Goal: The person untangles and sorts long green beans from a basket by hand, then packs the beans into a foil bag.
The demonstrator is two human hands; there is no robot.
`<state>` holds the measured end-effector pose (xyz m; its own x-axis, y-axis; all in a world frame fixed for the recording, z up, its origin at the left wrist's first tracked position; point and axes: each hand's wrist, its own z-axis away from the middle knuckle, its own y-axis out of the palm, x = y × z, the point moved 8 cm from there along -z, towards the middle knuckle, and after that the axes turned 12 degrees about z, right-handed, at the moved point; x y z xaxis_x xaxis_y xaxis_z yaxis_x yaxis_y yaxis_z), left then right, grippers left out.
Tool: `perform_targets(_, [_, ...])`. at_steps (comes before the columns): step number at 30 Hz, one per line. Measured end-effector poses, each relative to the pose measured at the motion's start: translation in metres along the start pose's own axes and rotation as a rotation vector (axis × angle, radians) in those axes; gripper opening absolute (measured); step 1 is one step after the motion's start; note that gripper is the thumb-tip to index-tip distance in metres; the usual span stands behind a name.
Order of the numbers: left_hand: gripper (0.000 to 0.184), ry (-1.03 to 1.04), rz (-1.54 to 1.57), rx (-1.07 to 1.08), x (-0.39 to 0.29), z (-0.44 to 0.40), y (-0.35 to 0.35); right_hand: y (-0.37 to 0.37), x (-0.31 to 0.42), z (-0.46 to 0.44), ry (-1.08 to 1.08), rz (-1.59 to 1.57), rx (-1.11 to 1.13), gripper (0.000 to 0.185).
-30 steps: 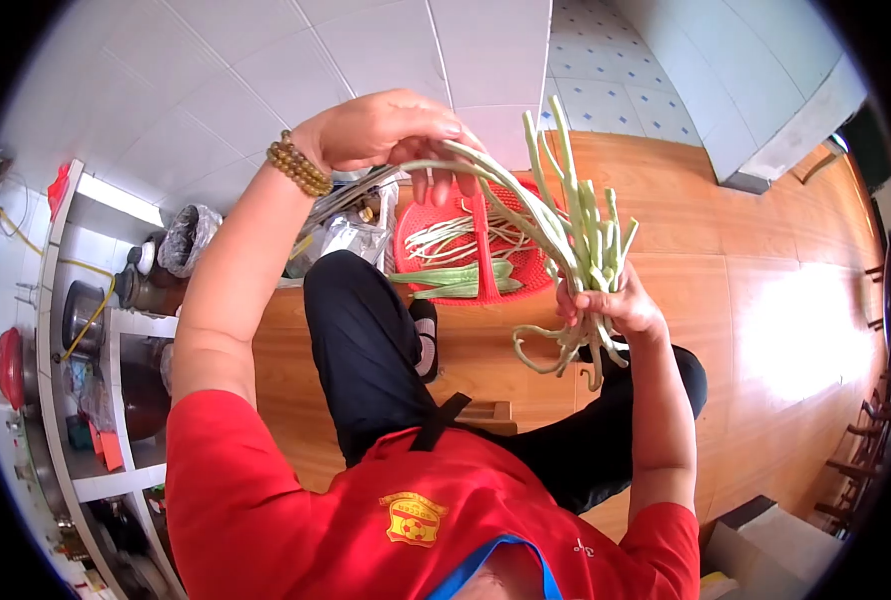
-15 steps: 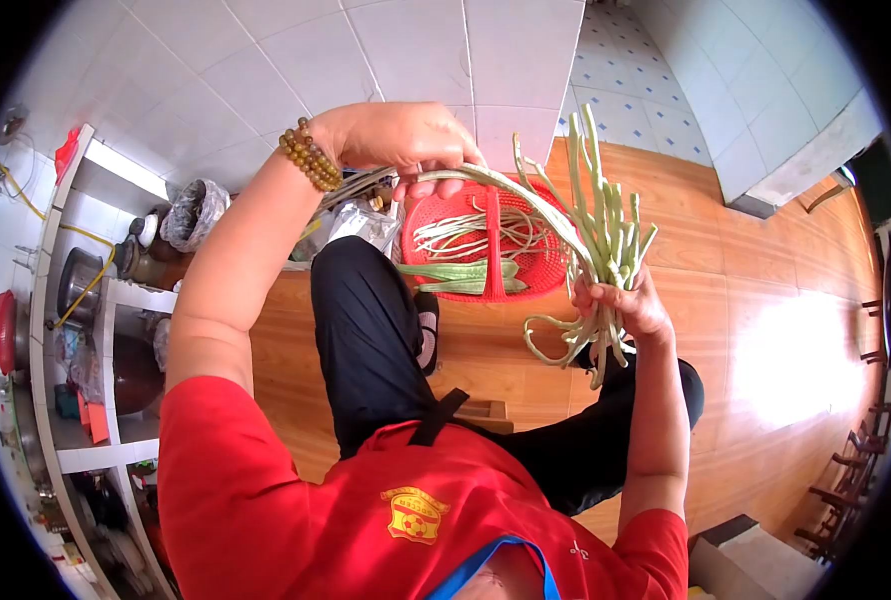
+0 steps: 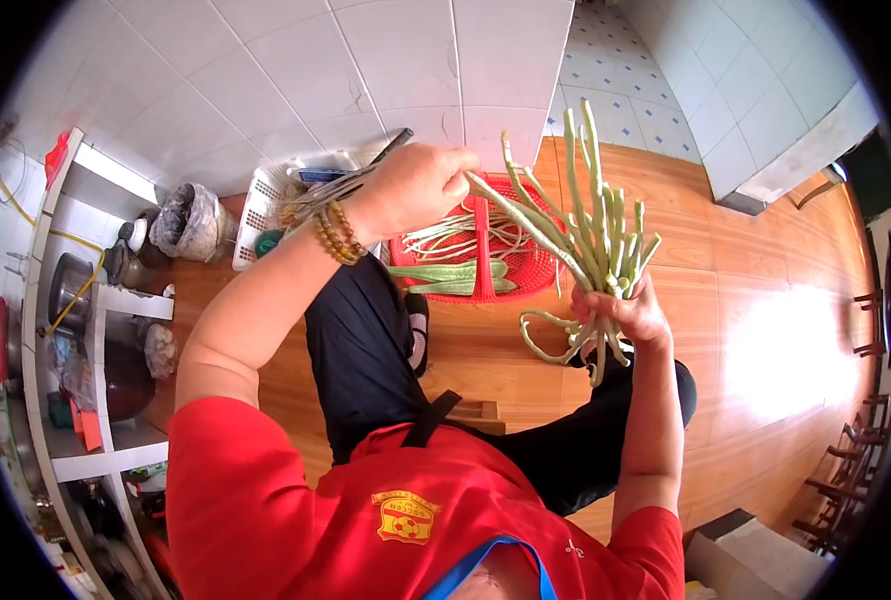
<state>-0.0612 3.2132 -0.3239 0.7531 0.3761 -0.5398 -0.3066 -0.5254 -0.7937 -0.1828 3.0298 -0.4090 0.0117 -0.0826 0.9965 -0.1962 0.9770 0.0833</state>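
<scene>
Closed around the middle of a bunch of long green beans [image 3: 598, 235] is my right hand [image 3: 624, 308]. The beans' tips stick up above it and a few ends curl below. My left hand [image 3: 421, 185], with a beaded bracelet on the wrist, pinches the end of a bean that leans left out of the bunch. Below and behind the hands, a red plastic basket [image 3: 540, 272] with a handle holds more long beans [image 3: 446, 235] and ridged green gourds [image 3: 456, 278].
A white crate [image 3: 256, 215] with assorted items stands left of the basket by the tiled wall. Shelves [image 3: 106, 462] with pots line the left side. A grey-white box [image 3: 756, 560] is at lower right, with wooden chair legs [image 3: 846, 470] at the right edge.
My left hand has moved down, and the long strands that arched across to it now show as a shorter, straighter piece. My right hand still holds the bunch.
</scene>
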Motion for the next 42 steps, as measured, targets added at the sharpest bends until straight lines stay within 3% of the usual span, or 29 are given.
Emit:
perform_targets(2, [0.014,-0.143,0.264,-0.085,0.018,0.003,0.007,0.002,0.0,0.001,0.02,-0.023,-0.014,0.02])
perform_targets(4, [0.018,-0.178,0.264,-0.061,0.025,0.002,0.005,0.002,-0.003,0.0,0.047,0.065,0.008,0.021])
perform_targets(6, [0.021,-0.564,0.481,-0.108,0.07,0.01,0.003,0.002,-0.006,0.003,0.079,0.046,0.032,0.023])
perform_targets(7, [0.024,-0.604,0.528,-0.152,0.087,0.011,-0.001,0.003,-0.006,0.004,0.056,0.08,0.053,0.024])
perform_targets(8, [0.024,-0.604,0.528,-0.152,0.087,0.009,-0.005,0.003,-0.004,0.003,0.032,0.113,0.074,0.025])
perform_targets(10, [0.024,-0.34,0.591,-0.098,0.066,-0.002,-0.016,0.002,-0.006,0.002,0.052,0.158,0.076,0.026])
perform_targets(11, [0.024,-0.304,0.599,0.076,0.052,-0.007,-0.012,0.002,-0.008,0.002,0.074,0.206,0.08,0.029])
perform_targets(12, [0.024,-0.315,0.601,0.078,0.049,-0.009,-0.014,0.002,-0.01,0.002,0.097,0.256,0.085,0.031])
perform_targets(15, [0.023,0.076,0.41,0.465,0.018,-0.012,0.018,0.003,-0.016,0.001,0.131,0.275,0.101,0.037])
perform_targets(16, [0.023,0.069,0.419,0.466,0.02,-0.013,0.022,0.002,-0.018,0.002,0.159,0.293,0.095,0.039])
perform_targets(18, [0.023,-0.08,0.238,0.814,0.028,0.001,0.05,-0.002,-0.02,0.001,0.15,0.307,0.103,0.041])
perform_targets(20, [0.025,-0.162,0.247,0.845,0.023,0.006,0.051,-0.004,-0.016,0.005,0.231,0.182,0.085,0.043])
perform_targets(22, [0.024,-0.228,0.279,0.853,0.019,0.009,0.048,-0.015,-0.019,0.007,0.165,0.271,0.025,0.047])
perform_targets(24, [0.023,-0.19,0.396,0.814,0.022,0.017,0.048,-0.016,-0.019,0.009,0.137,0.304,0.073,0.05])
perform_targets(26, [0.023,-0.321,0.936,0.6,0.02,0.021,0.041,-0.015,-0.017,0.01,0.15,0.331,0.078,0.049])
perform_targets(27, [0.022,-0.306,1.052,0.539,0.016,0.025,0.04,-0.013,-0.018,0.009,0.198,0.289,0.072,0.048])
perform_targets(28, [0.022,-0.304,1.053,0.543,0.007,0.032,0.045,-0.012,-0.02,0.009,0.246,0.246,0.065,0.046])
perform_targets(30, [0.019,-0.371,1.308,0.241,0.007,0.036,0.038,-0.007,-0.02,0.006,0.221,0.269,0.088,0.043])
perform_targets(32, [0.017,-0.247,1.348,0.162,0.01,0.038,0.045,-0.009,-0.016,0.004,0.092,0.265,-0.004,0.038])
perform_targets(34, [0.015,-0.356,1.831,-0.034,0.006,0.046,0.051,-0.004,-0.01,0.0,0.084,0.246,0.065,0.031])
perform_targets(35, [0.014,-0.38,1.873,-0.207,0.006,0.048,0.055,-0.004,-0.012,-0.001,0.095,0.191,0.073,0.035])
perform_targets(38, [0.015,-0.304,2.061,-0.26,0.003,0.047,0.064,-0.002,-0.014,-0.003,0.081,0.089,0.069,0.038])
perform_targets(40, [0.015,-0.408,2.053,-0.354,0.009,0.05,0.065,-0.001,-0.012,-0.003,0.078,0.11,0.073,0.036])
perform_targets(42, [0.014,0.043,2.211,-0.399,0.015,0.046,0.025,0.0,-0.014,0.0,0.086,0.11,0.069,0.035])
